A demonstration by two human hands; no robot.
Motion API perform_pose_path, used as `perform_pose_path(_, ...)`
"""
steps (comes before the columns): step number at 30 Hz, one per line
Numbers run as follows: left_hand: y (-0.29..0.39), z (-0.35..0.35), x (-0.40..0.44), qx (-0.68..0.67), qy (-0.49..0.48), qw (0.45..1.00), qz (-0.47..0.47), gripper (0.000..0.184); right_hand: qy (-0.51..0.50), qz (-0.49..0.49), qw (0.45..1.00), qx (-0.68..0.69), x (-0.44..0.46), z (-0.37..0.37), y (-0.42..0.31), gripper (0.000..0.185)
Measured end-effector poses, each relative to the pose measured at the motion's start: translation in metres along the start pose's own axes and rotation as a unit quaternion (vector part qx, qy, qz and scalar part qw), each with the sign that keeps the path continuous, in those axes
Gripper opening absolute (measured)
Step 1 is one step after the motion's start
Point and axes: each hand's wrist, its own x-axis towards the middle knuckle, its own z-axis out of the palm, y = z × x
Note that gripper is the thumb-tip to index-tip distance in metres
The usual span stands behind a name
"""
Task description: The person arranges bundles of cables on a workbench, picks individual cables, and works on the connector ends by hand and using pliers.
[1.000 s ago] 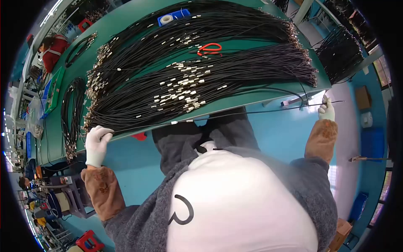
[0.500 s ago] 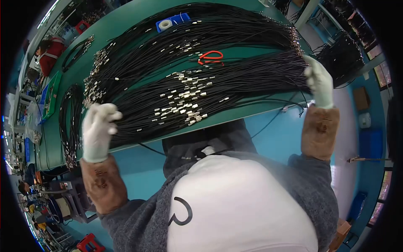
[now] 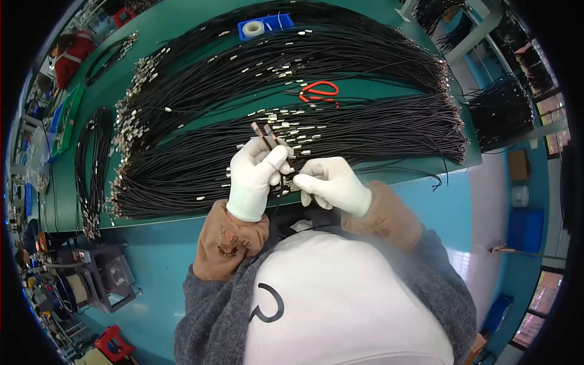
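My left hand point(image 3: 252, 173), in a white glove, is closed around a pair of black cables point(image 3: 266, 138) whose pale, coppery ends stick up above the fingers. Just to its right, my right hand point(image 3: 328, 184), also gloved, has thumb and fingers pinched at the lower part of these cables. Its fingertips partly hide what they grip. Both hands are over the near edge of a wide bundle of black cables point(image 3: 377, 125) with silvery connectors and white labels in its middle.
The bundles lie on a green table point(image 3: 201, 125). Behind the near bundle are red-handled scissors point(image 3: 319, 91) and a blue tray point(image 3: 281, 23) with a roll of tape point(image 3: 253, 28). Smaller cable coils point(image 3: 91, 170) are at the left. A person in red point(image 3: 70, 61) is at the far left.
Both hands have come inward from opposite ends of the near bundle and now meet in front of my body. Cables are now held between them. The view has shifted slightly.
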Motion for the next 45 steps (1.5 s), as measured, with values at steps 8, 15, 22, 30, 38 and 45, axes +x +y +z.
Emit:
perform_pose_path(8,-0.006,0.001,0.006,-0.014,-0.009,0.999,-0.047,0.017,0.028,0.006,0.999,-0.023,0.004,-0.001,0.008,0.015)
perform_pose_path(15,-0.005,0.003,0.006,0.009,0.009,0.999,-0.046,0.016,0.008,0.012,1.0,-0.005,0.007,-0.006,0.009,0.017)
perform_pose_path(22,-0.003,0.009,0.007,0.024,0.011,0.999,-0.042,0.014,0.007,-0.005,1.0,0.024,0.007,-0.01,0.014,0.017)
perform_pose_path(30,-0.013,0.012,-0.001,-0.019,-0.073,0.994,-0.084,0.016,0.146,-0.091,0.985,0.01,0.024,-0.03,-0.026,0.018)
perform_pose_path(38,-0.013,0.012,-0.002,0.026,-0.102,0.989,-0.106,0.018,0.09,-0.103,0.99,-0.045,0.041,-0.029,-0.02,0.019)
perform_pose_path(45,-0.025,0.01,0.002,-0.002,-0.115,0.987,-0.112,0.018,0.104,-0.067,0.992,-0.012,0.039,-0.031,-0.017,0.02)
